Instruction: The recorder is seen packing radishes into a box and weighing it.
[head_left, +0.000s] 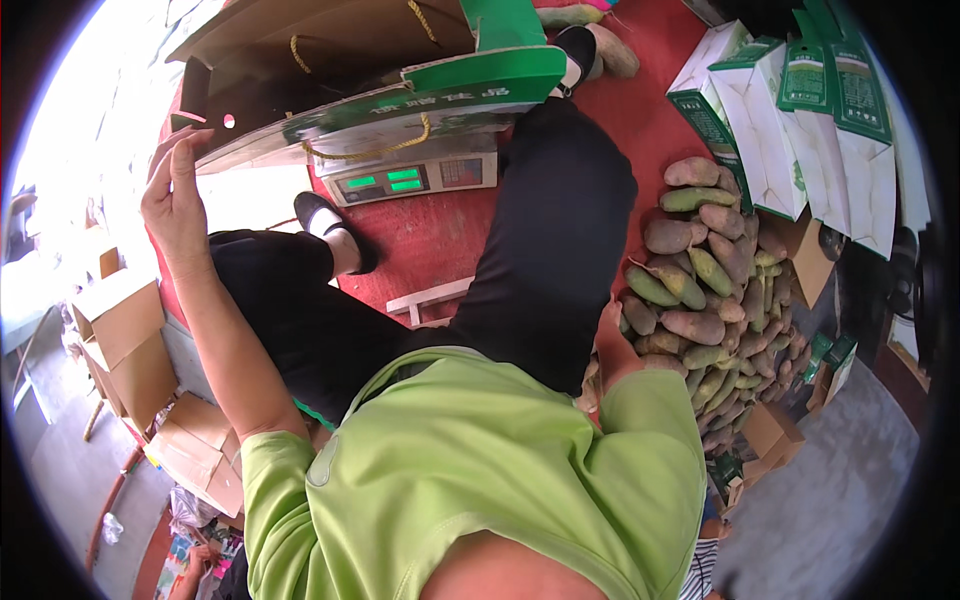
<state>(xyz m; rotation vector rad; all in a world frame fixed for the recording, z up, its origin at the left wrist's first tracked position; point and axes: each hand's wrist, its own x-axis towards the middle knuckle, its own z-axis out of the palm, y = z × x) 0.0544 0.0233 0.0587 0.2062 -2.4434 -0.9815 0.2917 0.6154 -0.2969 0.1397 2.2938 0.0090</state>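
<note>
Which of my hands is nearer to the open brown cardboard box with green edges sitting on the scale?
Left. Your left hand is raised right at the flap edge of the open brown cardboard box. Your right hand is down by the pile of sweet potatoes, well away from it.

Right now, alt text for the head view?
A seated person in a green shirt touches the left hand to a green-and-brown carton standing on an electronic scale, while the right hand reaches into a pile of sweet potatoes on the red floor.
</note>
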